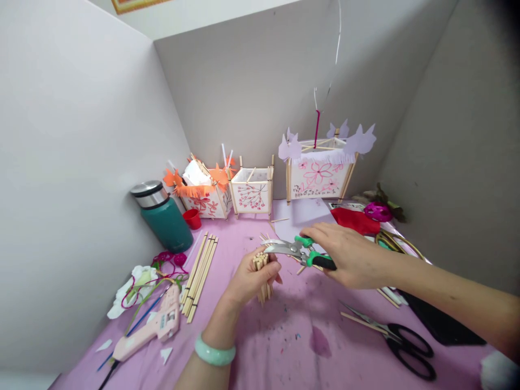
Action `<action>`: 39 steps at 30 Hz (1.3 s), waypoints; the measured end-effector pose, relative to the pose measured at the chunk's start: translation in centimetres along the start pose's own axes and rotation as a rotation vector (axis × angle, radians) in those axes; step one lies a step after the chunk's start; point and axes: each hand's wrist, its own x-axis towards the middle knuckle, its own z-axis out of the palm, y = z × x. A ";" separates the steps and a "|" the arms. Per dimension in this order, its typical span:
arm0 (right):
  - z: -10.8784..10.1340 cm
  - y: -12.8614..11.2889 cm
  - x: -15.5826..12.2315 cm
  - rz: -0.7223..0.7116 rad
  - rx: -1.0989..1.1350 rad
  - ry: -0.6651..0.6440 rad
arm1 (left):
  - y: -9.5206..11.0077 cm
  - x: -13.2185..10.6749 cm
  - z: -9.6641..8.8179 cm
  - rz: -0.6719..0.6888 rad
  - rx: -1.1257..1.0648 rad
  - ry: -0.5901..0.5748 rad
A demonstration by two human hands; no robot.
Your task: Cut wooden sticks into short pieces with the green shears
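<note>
My left hand (249, 279) is closed round a bundle of short wooden sticks (260, 261), held upright over the pink table cover. A pale green bangle sits on that wrist. My right hand (350, 253) grips green-and-black handled cutters (298, 250). Their metal jaws point left and rest against the top ends of the bundle.
Long wooden sticks (200, 276) and a pink glue gun (156, 327) lie at the left, near a teal flask (164, 216) and red cup (192, 218). Three paper lanterns (252, 195) stand at the back. Black scissors (400, 338) lie at the right. Grey walls enclose the table.
</note>
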 end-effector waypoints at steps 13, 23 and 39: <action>-1.0 -1.1 0.7 -0.086 -0.085 -0.059 | -0.6 0.0 0.5 -0.065 0.149 -0.023; -2.1 -1.0 0.8 -0.130 -0.136 -0.075 | -0.5 0.0 0.6 -0.056 0.200 -0.027; -1.6 -1.6 1.2 -0.118 -0.176 -0.183 | -0.4 -0.4 0.3 -0.101 0.255 -0.025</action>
